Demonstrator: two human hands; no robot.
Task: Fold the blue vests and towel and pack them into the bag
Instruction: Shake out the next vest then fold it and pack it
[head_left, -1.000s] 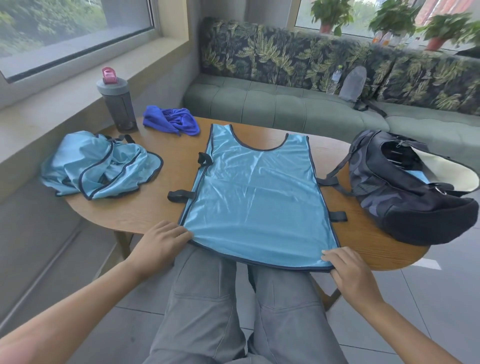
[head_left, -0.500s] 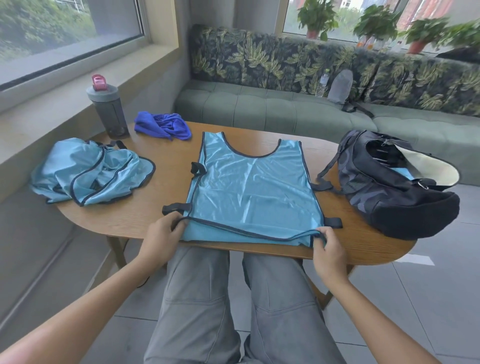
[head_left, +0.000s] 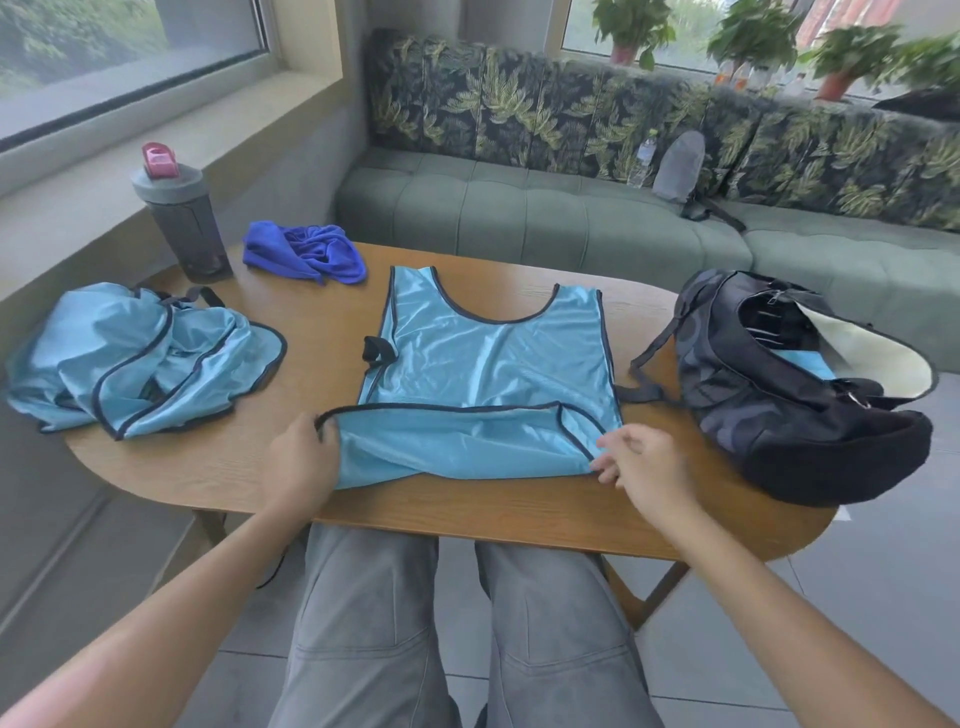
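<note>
The left hand (head_left: 298, 465) curls round the dark-trimmed hem corner of the light blue vest (head_left: 493, 358), which lies at the table's (head_left: 519, 512) near edge with its bottom part folded up. The right hand (head_left: 647, 467) pinches the fold's right end, other fingers loosely spread. A crumpled vest (head_left: 140, 356) sits at the left edge, the blue towel (head_left: 306, 252) at the far-left corner, and the unzipped bag (head_left: 795, 384) at the right edge.

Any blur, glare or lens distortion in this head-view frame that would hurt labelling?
Head view: soft daylight from the windows, no harsh shadows; sheen on the flat vest; wide-angle bending curves the table edge and window sill; motion blur smears the potted plants at top right and slightly the right hand.
</note>
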